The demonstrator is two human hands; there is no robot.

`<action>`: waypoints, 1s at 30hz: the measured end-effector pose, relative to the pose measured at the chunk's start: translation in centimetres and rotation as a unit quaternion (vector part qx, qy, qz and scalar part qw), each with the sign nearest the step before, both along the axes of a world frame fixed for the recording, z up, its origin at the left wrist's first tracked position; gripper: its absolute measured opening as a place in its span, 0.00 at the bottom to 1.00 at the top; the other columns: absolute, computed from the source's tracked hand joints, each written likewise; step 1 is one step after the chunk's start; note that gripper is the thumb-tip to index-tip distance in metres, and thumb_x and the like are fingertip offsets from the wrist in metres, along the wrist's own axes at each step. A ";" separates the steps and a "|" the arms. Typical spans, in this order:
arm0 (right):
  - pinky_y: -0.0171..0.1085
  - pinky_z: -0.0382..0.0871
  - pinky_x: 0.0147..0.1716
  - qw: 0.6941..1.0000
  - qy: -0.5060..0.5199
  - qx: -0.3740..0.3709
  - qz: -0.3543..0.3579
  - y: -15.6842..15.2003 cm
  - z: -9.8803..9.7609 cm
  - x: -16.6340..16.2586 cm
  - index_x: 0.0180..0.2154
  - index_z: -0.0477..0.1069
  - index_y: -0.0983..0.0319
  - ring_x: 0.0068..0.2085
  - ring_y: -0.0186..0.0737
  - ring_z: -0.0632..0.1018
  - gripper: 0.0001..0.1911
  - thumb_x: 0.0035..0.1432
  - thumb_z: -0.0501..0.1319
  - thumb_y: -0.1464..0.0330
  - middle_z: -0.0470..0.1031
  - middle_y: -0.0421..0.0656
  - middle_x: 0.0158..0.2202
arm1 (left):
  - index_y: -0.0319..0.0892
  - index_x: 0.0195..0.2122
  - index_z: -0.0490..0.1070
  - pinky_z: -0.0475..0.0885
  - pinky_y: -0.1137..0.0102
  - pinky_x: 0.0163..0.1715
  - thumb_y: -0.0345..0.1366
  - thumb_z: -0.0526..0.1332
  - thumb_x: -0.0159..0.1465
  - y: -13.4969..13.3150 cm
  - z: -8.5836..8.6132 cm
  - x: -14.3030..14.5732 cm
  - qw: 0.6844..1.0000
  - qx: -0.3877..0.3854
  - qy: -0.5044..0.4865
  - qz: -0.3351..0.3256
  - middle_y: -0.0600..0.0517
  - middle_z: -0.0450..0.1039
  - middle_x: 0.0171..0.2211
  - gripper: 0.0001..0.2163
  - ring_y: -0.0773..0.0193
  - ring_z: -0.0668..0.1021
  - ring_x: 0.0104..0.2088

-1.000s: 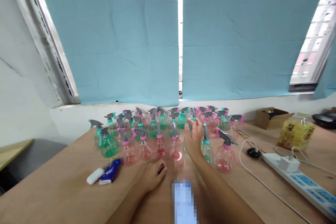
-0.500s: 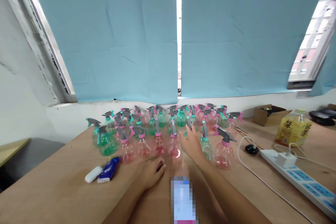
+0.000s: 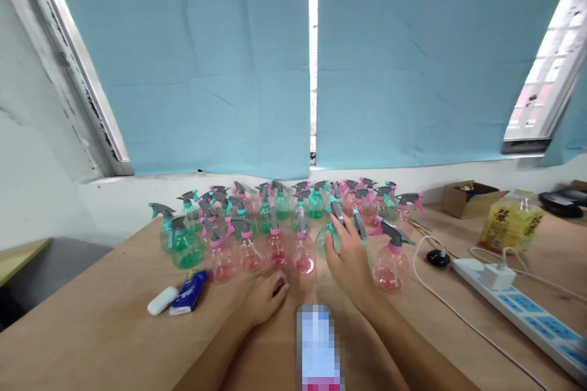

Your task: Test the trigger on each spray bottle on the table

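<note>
Head view: right hand (image 3: 351, 256) among spray bottles on the counter (image 3: 114, 330).
Grip: right fingers lie on the green bottle (image 3: 324, 243); I cannot tell whether they have closed. Left hand (image 3: 266, 296) lies loose on the counter, holding nothing.
Bottle: front row, well left of the strip (image 3: 513, 311), just beyond the palm.
Advice: probably best to clasp the neck and lift straight, as the neighbours crowd it.

Soft daylight through blue blinds (image 3: 206, 73), glaring gap (image 3: 313, 43) (overexposed), edges bowed, perhaps slightly soft

Bare table (image 3: 92, 330) in front — spray bottles (image 3: 257, 226) crowded behind, power strip (image 3: 523, 311) right.
</note>
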State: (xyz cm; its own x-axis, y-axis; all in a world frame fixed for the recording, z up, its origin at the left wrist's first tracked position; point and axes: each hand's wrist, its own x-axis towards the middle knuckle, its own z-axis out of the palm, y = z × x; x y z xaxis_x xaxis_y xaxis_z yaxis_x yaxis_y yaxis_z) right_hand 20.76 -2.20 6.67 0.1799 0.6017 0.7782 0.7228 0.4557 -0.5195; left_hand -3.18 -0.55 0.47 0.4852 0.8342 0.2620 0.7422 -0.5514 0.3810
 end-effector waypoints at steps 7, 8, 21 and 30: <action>0.48 0.70 0.55 0.979 -0.050 0.182 0.074 -0.6 0.8 1.1 0.56 0.70 0.55 0.55 0.46 0.75 0.20 0.63 0.56 0.75 0.73 0.47 0.54 | 0.45 0.35 0.69 0.62 0.70 0.32 0.38 0.54 0.67 0.1 -0.2 0.0 1.000 0.004 -0.004 0.007 0.54 0.73 0.30 0.07 0.62 0.73 0.32; 0.46 0.71 0.54 0.978 -0.043 0.184 0.093 -0.5 0.5 1.1 0.57 0.68 0.55 0.54 0.45 0.75 0.22 0.63 0.57 0.75 0.74 0.47 0.53 | 0.45 0.35 0.69 0.62 0.70 0.32 0.39 0.54 0.67 0.1 -0.2 0.0 1.000 0.006 -0.003 0.006 0.54 0.74 0.30 0.08 0.62 0.73 0.32; 0.44 0.73 0.51 0.954 0.171 0.042 0.242 2.2 -5.1 -0.4 0.58 0.62 0.60 0.52 0.45 0.77 0.25 0.60 0.63 0.68 0.74 0.50 0.52 | 0.44 0.33 0.68 0.62 0.70 0.32 0.39 0.54 0.67 0.1 -0.1 0.1 1.000 0.002 -0.001 -0.002 0.53 0.73 0.30 0.08 0.62 0.73 0.32; 0.34 0.66 0.30 0.924 0.163 -0.089 0.334 4.3 -3.7 -0.2 0.46 0.73 0.61 0.29 0.35 0.70 0.21 0.48 0.58 0.75 0.72 0.38 0.30 | 0.45 0.34 0.69 0.62 0.70 0.33 0.39 0.54 0.67 0.0 0.0 -0.1 1.000 0.010 0.005 0.001 0.53 0.74 0.31 0.08 0.61 0.74 0.34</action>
